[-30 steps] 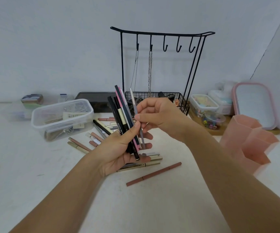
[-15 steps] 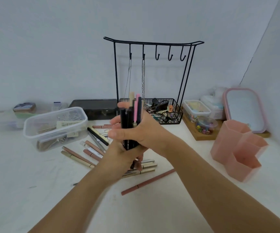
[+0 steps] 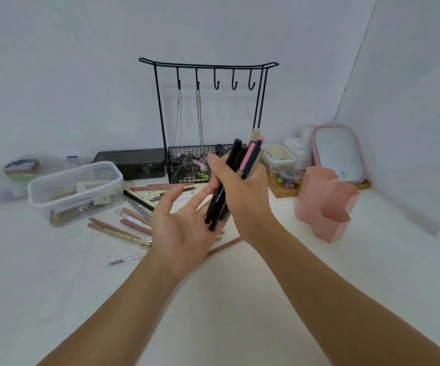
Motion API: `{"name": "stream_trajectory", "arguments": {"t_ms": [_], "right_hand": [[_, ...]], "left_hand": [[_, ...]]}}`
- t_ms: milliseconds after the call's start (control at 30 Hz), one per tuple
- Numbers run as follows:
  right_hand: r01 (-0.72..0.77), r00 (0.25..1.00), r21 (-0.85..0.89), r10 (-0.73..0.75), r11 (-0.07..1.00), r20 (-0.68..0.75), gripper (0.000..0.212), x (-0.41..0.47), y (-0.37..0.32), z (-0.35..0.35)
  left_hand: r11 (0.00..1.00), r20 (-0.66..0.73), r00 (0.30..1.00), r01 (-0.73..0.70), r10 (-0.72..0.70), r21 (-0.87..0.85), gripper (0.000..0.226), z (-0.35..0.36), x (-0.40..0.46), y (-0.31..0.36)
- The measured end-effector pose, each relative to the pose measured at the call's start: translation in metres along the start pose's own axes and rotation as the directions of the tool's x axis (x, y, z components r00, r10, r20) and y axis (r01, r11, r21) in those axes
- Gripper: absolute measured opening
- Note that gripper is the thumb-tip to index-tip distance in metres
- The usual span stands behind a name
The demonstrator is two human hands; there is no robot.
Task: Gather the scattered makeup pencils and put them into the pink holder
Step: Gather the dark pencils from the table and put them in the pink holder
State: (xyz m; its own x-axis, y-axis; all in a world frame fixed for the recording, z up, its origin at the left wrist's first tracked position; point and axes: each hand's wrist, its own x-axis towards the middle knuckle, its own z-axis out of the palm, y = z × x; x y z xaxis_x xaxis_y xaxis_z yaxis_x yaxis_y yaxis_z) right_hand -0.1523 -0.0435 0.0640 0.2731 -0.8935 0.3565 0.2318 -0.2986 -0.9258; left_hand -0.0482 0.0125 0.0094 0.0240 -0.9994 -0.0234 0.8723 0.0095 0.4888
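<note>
1. White surface [image 3: 227,299]: loose pencils [image 3: 123,228] lie left; pink holder [image 3: 324,207] stands right.
2. Right hand [image 3: 242,191] grips pencil bundle [image 3: 233,178]; left hand [image 3: 184,231], fingers spread, beneath.
3. Square the tips (count unclear), drop vertically into one compartment.

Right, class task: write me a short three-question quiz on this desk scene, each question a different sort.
1. True or false: the right hand grips the bundle of pencils.
2. The left hand is: A gripping a pencil, B open, palm up, C inside the holder.
3. Fill in: the pink holder stands on the person's ___ side.

Key: 1 true. 2 B. 3 right.
</note>
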Motion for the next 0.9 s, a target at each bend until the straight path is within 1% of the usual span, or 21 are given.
{"name": "stream_trajectory", "arguments": {"t_ms": [67, 100, 167, 200, 233, 267, 300, 333, 367, 400, 433, 500, 600, 633, 667, 700, 733, 767, 800, 833, 900], "right_hand": [[-0.041, 0.998, 0.029, 0.043, 0.999, -0.045, 0.025, -0.017, 0.002, -0.009], [-0.061, 0.996, 0.034, 0.063, 0.998, -0.060, 0.027, -0.024, 0.004, -0.013], [-0.092, 0.993, 0.035, 0.095, 0.995, -0.074, 0.032, -0.033, 0.006, -0.026], [-0.099, 0.993, 0.015, 0.100, 0.995, -0.067, 0.032, -0.037, 0.007, -0.035], [-0.096, 0.994, -0.032, 0.094, 0.995, -0.049, 0.032, -0.037, 0.009, -0.041], [-0.078, 0.997, -0.104, 0.076, 0.991, -0.027, 0.032, -0.039, 0.011, -0.048], [-0.056, 0.998, -0.181, 0.055, 0.982, -0.011, 0.032, -0.041, 0.013, -0.055], [-0.036, 0.999, -0.236, 0.036, 0.971, -0.002, 0.032, -0.043, 0.015, -0.062], [-0.032, 0.999, -0.262, 0.030, 0.964, -0.010, 0.032, -0.045, 0.019, -0.068], [-0.044, 0.999, -0.270, 0.038, 0.962, -0.028, 0.030, -0.046, 0.023, -0.074], [-0.064, 0.997, -0.276, 0.052, 0.959, -0.049, 0.030, -0.048, 0.028, -0.078], [-0.107, 0.993, -0.277, 0.090, 0.955, -0.073, 0.029, -0.053, 0.037, -0.084], [-0.162, 0.986, -0.256, 0.147, 0.953, -0.076, 0.029, -0.053, 0.043, -0.090], [-0.161, 0.986, -0.289, 0.139, 0.944, -0.094, 0.030, -0.050, 0.042, -0.095], [-0.135, 0.987, -0.352, 0.092, 0.926, -0.135, 0.031, -0.046, 0.040, -0.101], [-0.091, 0.982, -0.452, 0.006, 0.887, -0.187, 0.032, -0.041, 0.036, -0.112], [-0.056, 0.968, -0.583, -0.099, 0.811, -0.230, 0.033, -0.035, 0.033, -0.123], [-0.053, 0.947, -0.708, -0.189, 0.705, -0.259, 0.032, -0.031, 0.029, -0.136], [-0.081, 0.930, -0.788, -0.237, 0.610, -0.279, 0.030, -0.028, 0.025, -0.149], [-0.128, 0.929, -0.825, -0.225, 0.551, -0.294, 0.028, -0.026, 0.023, -0.159], [-0.245, 0.951, -0.845, -0.053, 0.474, -0.306, 0.027, -0.024, 0.025, -0.171]], "left_hand": [[1.000, 0.013, 1.000, -0.004, 0.004, 0.027, 0.065, 0.006, -0.001, -0.013], [0.997, 0.012, 1.000, -0.005, 0.004, 0.083, 0.066, 0.010, -0.001, -0.019], [0.977, -0.030, 0.999, -0.010, 0.017, 0.213, 0.060, 0.018, -0.005, -0.032], [0.952, -0.041, 0.998, -0.029, 0.043, 0.306, 0.054, 0.022, -0.008, -0.041], [0.899, -0.048, 0.993, -0.075, 0.106, 0.431, 0.047, 0.022, -0.009, -0.047], [0.796, -0.041, 0.979, -0.138, 0.199, 0.589, 0.040, 0.021, -0.011, -0.054], [0.636, -0.008, 0.952, -0.198, 0.305, 0.746, 0.032, 0.019, -0.013, -0.061], [0.461, 0.052, 0.917, -0.247, 0.394, 0.853, 0.023, 0.015, -0.013, -0.067], [0.337, 0.101, 0.886, -0.275, 0.453, 0.901, 0.017, 0.012, -0.013, -0.071], [0.290, 0.116, 0.863, -0.288, 0.491, 0.913, 0.012, 0.008, -0.013, -0.075], [0.272, 0.107, 0.846, -0.284, 0.522, 0.920, 0.010, 0.005, -0.013, -0.079], [0.225, 0.098, 0.821, -0.266, 0.562, 0.937, 0.014, 0.003, -0.013, -0.084], [0.146, 0.131, 0.826, -0.249, 0.548, 0.957, 0.017, -0.001, -0.014, -0.087], [0.129, 0.139, 0.833, -0.244, 0.536, 0.961, 0.017, -0.002, -0.013, -0.086], [0.121, 0.147, 0.839, -0.244, 0.524, 0.962, 0.016, -0.003, -0.014, -0.085], [0.119, 0.155, 0.845, -0.249, 0.512, 0.961, 0.016, -0.004, -0.013, -0.085], [0.123, 0.157, 0.852, -0.249, 0.500, 0.961, 0.017, -0.005, -0.012, -0.085], [0.125, 0.158, 0.860, -0.247, 0.486, 0.961, 0.017, -0.006, -0.011, -0.086], [0.123, 0.162, 0.866, -0.247, 0.473, 0.961, 0.018, -0.006, -0.009, -0.086], [0.122, 0.169, 0.870, -0.251, 0.464, 0.960, 0.019, -0.006, -0.008, -0.087], [0.122, 0.188, 0.873, -0.268, 0.451, 0.956, 0.020, -0.004, -0.008, -0.087]]}}
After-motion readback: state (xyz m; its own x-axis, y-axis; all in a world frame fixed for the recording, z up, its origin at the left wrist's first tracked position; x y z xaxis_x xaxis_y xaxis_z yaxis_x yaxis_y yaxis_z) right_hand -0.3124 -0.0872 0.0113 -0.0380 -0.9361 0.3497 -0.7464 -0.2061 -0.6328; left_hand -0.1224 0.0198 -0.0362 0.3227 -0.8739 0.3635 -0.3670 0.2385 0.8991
